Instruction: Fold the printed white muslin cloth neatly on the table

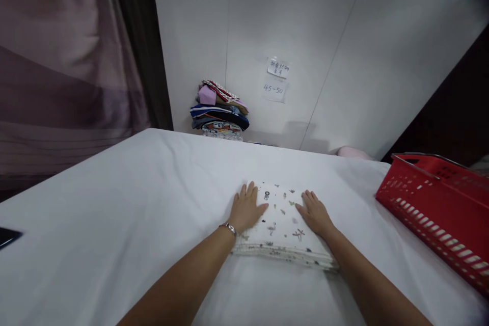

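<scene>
A folded white cloth (pixel 282 224) with small printed plants, flamingos and other figures lies on the white-covered table (pixel 160 214) in front of me. Several layers show along its near edge. On its left side rests my left hand (pixel 247 209), palm down with the fingers stretched out and a bracelet (pixel 230 228) at the wrist. My right hand (pixel 315 212) lies flat on the cloth's right side, fingers extended. Both palms touch the top layer, and neither hand grips it.
A red plastic basket (pixel 439 209) with a metal handle stands at the table's right edge. Beyond the far edge, folded fabrics (pixel 219 112) are stacked against a white wall with paper notes (pixel 274 90). A dark flat object (pixel 8 237) lies at far left, near a curtain (pixel 69 71).
</scene>
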Demonstrator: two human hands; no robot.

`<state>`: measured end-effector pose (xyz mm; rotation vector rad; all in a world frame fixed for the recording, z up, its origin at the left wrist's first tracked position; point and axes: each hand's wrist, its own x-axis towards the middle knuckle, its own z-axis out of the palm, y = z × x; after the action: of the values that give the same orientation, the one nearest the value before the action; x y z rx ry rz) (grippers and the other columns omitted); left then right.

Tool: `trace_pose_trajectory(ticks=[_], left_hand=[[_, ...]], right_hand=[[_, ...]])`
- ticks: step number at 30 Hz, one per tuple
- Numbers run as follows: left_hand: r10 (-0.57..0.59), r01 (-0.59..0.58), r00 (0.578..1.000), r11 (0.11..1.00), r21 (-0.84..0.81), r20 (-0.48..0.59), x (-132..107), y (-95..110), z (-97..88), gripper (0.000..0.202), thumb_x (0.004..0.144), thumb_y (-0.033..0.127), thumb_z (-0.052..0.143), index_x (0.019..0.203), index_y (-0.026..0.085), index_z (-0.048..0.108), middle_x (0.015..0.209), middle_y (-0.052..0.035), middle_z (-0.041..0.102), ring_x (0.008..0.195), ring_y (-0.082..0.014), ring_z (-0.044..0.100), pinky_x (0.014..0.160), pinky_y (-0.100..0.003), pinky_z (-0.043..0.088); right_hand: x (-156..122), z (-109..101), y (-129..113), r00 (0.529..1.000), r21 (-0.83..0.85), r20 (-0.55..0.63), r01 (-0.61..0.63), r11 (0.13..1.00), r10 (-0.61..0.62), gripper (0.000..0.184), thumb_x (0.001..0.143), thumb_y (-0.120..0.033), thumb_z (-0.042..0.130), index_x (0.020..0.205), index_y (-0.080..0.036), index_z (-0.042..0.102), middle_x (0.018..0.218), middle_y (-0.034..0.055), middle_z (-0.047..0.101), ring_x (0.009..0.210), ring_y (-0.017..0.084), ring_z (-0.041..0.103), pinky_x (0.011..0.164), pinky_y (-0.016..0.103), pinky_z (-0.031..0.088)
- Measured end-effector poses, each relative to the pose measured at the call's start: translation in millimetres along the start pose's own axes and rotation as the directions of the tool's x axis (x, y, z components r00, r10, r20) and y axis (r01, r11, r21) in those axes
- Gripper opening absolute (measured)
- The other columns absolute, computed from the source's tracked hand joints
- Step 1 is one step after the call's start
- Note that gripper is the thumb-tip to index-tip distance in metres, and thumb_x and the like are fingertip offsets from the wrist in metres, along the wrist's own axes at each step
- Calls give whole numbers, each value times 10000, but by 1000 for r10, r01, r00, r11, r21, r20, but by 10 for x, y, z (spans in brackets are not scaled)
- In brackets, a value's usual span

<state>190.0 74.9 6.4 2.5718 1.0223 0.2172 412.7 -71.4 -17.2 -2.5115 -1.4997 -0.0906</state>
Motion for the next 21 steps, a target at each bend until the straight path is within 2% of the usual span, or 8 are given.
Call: trace_pose_trajectory(ticks=[4, 11, 21], left_hand=[[-22, 22, 1000, 1000, -21, 7, -26, -22, 12, 717, 811, 600, 282, 1418, 222, 219, 1507, 1, 38, 1361, -299, 87, 1068, -456, 160], [-17, 17, 1000, 1000, -8, -27, -16, -11, 11, 709, 811, 601, 287, 1409, 222, 243, 1506, 8, 60, 1332, -300, 179, 1057, -448, 172], [-19, 19, 999, 1000, 11, -40, -12, -25, 38, 694, 814, 597, 284, 1404, 232, 252, 1506, 11, 65, 1327, -308, 195, 1060, -436, 175]], right_hand=[[-3, 148, 108, 999, 9, -36, 36, 999, -35, 598, 883, -491, 319, 1341, -111, 379, 1441, 132, 292, 1352, 264, 166, 1061, 438, 238], [12, 142, 116, 998, 4, -34, 53, 999, -53, 631, 880, -508, 313, 1336, -78, 383, 1436, 145, 297, 1353, 261, 160, 1071, 416, 234], [0, 165, 124, 996, 15, -62, 66, 998, -65, 620, 880, -512, 312, 1339, -100, 383, 1433, 130, 310, 1353, 259, 164, 1066, 432, 251]])
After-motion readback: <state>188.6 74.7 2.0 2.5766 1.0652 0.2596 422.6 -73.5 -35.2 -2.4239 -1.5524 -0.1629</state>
